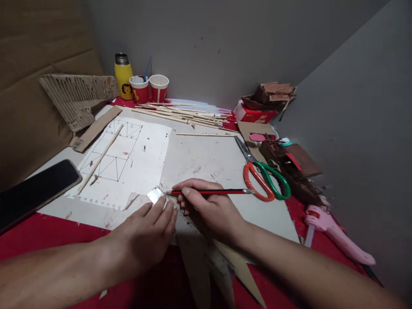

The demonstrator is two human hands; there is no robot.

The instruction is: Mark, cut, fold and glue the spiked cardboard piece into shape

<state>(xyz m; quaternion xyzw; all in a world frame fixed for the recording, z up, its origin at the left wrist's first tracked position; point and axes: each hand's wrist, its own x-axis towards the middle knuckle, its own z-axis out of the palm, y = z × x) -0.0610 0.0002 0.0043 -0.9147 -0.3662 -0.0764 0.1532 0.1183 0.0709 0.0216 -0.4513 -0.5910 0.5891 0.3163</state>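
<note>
My right hand [212, 206] is closed around a red and black pencil [222, 192], which lies almost level, its tip pointing left. Under the fingers of my left hand [152, 229] is a flat, silver metal piece [156, 194] with a small hole near its corner; my fingers cover the rest of it. The pencil tip is close beside this piece. Both hands are over the front of a pale board [199, 163]. Left of them lies a paper sheet [151, 148] with a drawn truss-like pattern, and a wooden stick [107, 148] rests across it.
Scissors [262, 176] with orange and green handles lie right of my hands. Thin sticks [183, 115], a yellow bottle [124, 79] and paper cups [159, 88] stand at the back. A phone [38, 191] is at left, a pink glue gun [337, 234] at right.
</note>
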